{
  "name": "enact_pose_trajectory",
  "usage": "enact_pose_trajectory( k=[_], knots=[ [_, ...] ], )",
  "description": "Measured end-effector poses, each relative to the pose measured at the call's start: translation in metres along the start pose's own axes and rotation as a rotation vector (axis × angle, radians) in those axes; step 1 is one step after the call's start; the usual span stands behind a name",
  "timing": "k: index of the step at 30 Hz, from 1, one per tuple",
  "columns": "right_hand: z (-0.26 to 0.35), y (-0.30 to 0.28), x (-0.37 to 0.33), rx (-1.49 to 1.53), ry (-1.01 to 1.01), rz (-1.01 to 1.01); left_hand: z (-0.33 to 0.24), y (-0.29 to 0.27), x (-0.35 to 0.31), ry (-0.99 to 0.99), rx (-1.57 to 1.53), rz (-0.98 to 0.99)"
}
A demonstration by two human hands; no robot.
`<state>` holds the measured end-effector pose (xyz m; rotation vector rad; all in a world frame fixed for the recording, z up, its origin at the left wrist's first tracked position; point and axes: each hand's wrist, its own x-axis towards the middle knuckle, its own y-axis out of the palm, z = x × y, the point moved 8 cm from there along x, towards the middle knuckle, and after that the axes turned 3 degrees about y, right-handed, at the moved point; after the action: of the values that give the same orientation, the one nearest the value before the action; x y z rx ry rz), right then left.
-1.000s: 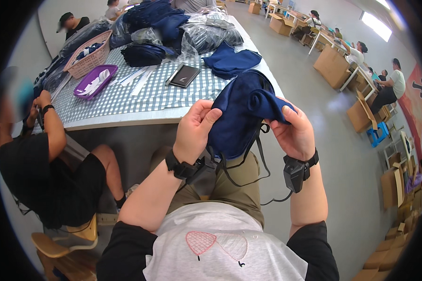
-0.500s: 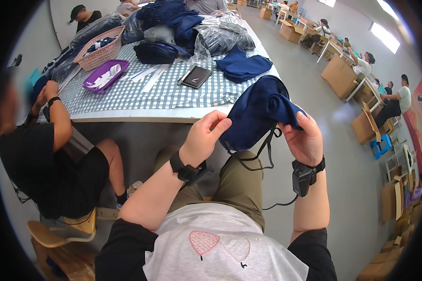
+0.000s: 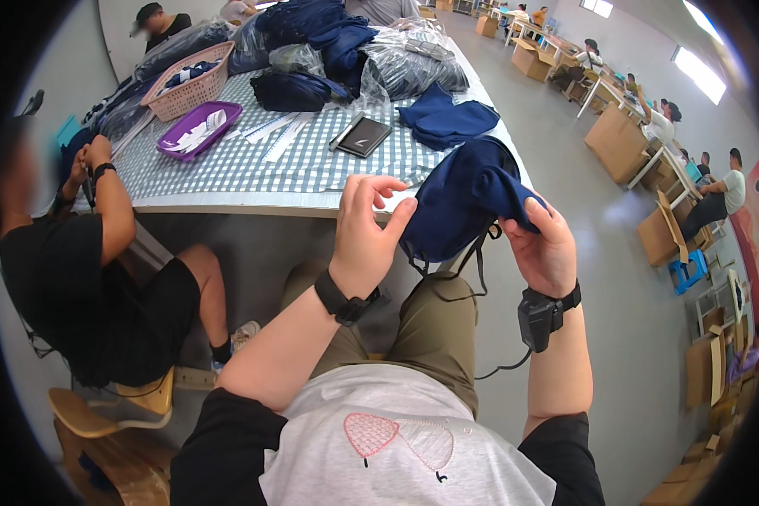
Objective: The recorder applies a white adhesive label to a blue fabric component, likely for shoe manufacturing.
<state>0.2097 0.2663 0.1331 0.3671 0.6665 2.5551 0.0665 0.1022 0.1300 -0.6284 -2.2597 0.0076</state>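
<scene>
Nearest is the person's light-grey shirt with black sleeves, bearing two embroidered racket shapes, one red and one white. Both bare forearms rise from the lower edge, elbows bent, each wrist strapped with one black device; the two are a left wrist device and a right wrist device.

The right hand is raised palm inward, its thumb over and fingers under the right edge of one soft navy-blue fabric piece, pinching it. The piece hangs between the two hands, above the knees and before the table's near edge, with thin black cords dangling below. The left hand is up with thumb and fingers parted and slightly curled, gripping nothing; its thumb tip is just beside the piece's left edge, whether touching I cannot tell.

Beyond stands one white-edged table under a blue-and-white checked cloth. On it are one black rectangular notebook, one shallow purple plastic tray of white slips, at least two white paper strips, one pink plastic basket, and a heap of navy fabric, too overlapped to count.
</scene>
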Motion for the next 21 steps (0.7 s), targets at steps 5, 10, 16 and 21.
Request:
enact_pose_trajectory(
  k=[5,10,16,21],
  knots=[
    [-0.008,0.02,-0.001,-0.046,0.026,0.006,-0.021,0.024,-0.003,0.072,-0.078,0.195],
    [-0.01,0.032,-0.007,-0.066,0.048,0.044,-0.006,0.035,-0.007,-0.153,-0.397,0.199],
    [-0.009,0.028,-0.009,-0.063,0.04,0.041,-0.014,0.058,-0.016,-0.322,-0.805,0.413],
    [-0.011,0.027,-0.009,-0.048,0.053,0.047,-0.015,0.062,-0.024,-0.429,-0.832,0.454]
  ],
)
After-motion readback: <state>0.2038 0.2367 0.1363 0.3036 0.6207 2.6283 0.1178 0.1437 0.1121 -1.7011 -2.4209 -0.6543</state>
